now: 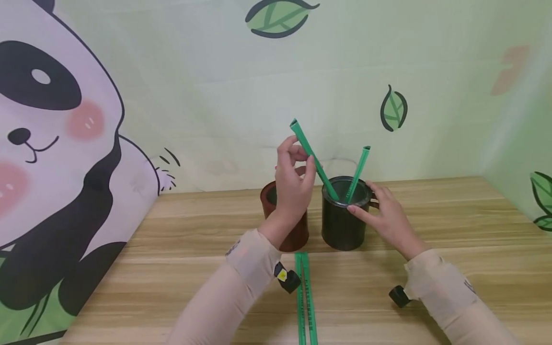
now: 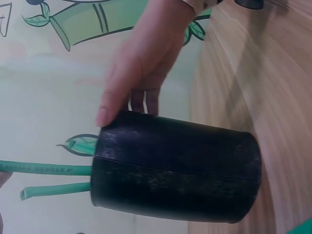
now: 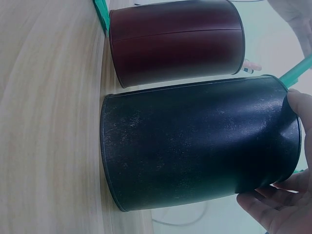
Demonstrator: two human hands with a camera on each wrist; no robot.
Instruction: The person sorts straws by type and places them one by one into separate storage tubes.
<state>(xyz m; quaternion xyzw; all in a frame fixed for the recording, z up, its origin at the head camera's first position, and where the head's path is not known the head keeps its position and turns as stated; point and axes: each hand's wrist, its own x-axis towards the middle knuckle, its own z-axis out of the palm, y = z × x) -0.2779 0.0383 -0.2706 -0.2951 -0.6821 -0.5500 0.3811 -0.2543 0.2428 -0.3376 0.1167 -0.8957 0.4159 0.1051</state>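
While the left hand (image 1: 295,184) pinches a green strip (image 1: 321,173) slanting into the black mug (image 1: 343,225), the right hand (image 1: 390,218) grips the mug's rim; wood-grain tabletop (image 1: 142,268) meets panda-printed backdrop (image 1: 202,120); two lying strips (image 1: 309,302) carry unreadable lettering.

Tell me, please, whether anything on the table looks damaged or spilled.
Nothing looks spilled or toppled; only the black cup looks worn, with pale scuffs dotting its side that the red-brown cup doesn't show.
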